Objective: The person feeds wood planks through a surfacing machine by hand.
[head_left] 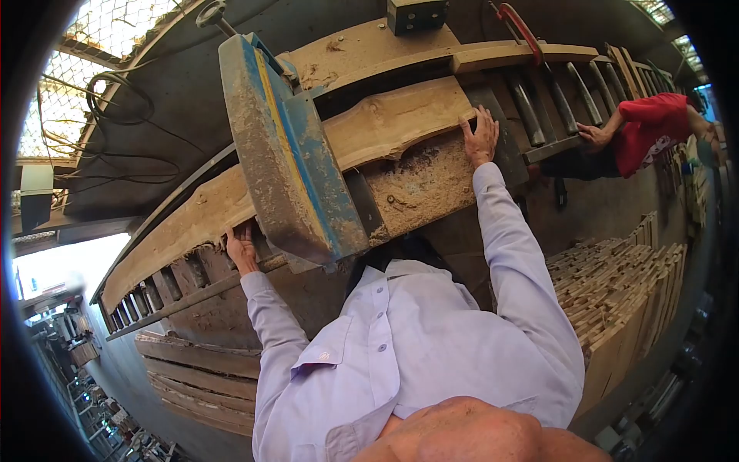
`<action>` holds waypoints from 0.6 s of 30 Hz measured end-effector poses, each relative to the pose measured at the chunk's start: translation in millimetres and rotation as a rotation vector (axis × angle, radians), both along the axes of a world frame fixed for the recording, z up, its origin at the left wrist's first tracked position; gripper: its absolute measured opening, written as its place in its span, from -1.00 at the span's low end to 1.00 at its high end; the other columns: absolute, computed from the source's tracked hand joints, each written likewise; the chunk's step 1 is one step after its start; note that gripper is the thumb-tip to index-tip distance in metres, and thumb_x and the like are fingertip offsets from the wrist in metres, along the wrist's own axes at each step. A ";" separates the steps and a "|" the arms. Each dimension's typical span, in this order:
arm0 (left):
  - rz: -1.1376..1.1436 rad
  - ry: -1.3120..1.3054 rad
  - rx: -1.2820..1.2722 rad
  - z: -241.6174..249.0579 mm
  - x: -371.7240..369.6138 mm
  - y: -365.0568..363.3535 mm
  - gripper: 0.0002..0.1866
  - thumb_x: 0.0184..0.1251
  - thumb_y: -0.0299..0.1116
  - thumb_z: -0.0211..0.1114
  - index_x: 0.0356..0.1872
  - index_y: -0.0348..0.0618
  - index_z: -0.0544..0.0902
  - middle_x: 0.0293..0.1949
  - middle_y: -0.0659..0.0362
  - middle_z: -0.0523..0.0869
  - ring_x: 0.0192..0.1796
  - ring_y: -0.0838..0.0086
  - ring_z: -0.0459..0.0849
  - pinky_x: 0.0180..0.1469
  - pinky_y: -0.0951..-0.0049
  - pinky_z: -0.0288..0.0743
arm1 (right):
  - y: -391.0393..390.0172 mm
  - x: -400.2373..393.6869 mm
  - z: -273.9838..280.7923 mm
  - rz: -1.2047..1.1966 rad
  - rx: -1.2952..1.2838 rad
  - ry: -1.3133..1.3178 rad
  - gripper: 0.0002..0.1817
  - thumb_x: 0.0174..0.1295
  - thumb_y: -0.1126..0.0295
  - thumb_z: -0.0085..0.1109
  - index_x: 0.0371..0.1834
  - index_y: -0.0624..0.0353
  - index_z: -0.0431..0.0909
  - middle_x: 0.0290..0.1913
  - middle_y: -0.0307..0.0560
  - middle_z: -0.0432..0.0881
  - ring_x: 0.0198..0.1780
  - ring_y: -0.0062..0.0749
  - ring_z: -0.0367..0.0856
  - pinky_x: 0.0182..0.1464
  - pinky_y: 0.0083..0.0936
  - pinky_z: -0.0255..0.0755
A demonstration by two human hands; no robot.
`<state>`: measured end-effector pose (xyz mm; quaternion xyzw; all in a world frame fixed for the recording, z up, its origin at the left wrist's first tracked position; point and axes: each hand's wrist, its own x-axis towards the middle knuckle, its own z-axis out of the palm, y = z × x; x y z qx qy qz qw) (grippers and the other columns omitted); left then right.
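A long, rough-edged wooden plank (400, 115) runs beneath a dusty blue machine housing (296, 154) and comes out on its left side. My left hand (242, 250) grips the plank's near edge just left of the housing, with part of its fingers hidden by the wood. At the plank's right end is my right hand (483, 137), its fingers stretched out and touching the end near the corner. What lies under the housing is hidden.
Sawdust covers the machine table (423, 189). Metal rollers (581, 92) continue to the right, where a co-worker in a red shirt (654, 131) has a hand at the roller frame. A red clamp (522, 27) sits on the fence. Stacked wood strips (616, 285) and boards (200, 373) stand nearby.
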<state>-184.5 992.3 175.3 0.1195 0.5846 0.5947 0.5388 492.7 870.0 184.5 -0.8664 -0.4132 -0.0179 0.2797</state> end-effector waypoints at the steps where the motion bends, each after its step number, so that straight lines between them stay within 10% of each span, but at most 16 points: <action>1: -0.031 -0.016 0.050 -3.3 -0.1 -0.5 -0.60 0.54 -0.23 0.14 0.13 -0.40 0.49 0.05 -0.10 0.67 0.06 0.15 0.70 0.13 0.12 0.67 | 0.5 -0.3 -0.4 -0.004 -0.005 -0.003 -0.24 0.34 -0.29 -0.05 0.39 0.05 0.35 0.50 -0.12 0.28 0.57 -0.26 0.05 0.61 -0.18 -0.28; 18: -0.083 0.019 0.136 -8.4 5.2 -6.8 -0.61 0.54 -0.22 0.15 0.13 -0.37 0.52 0.05 -0.06 0.69 0.06 0.16 0.71 0.11 0.17 0.66 | 0.1 3.9 -5.2 0.005 -0.017 -0.029 -0.24 0.38 -0.26 -0.12 0.44 0.07 0.28 0.49 -0.08 0.28 0.57 -0.23 0.07 0.60 -0.17 -0.24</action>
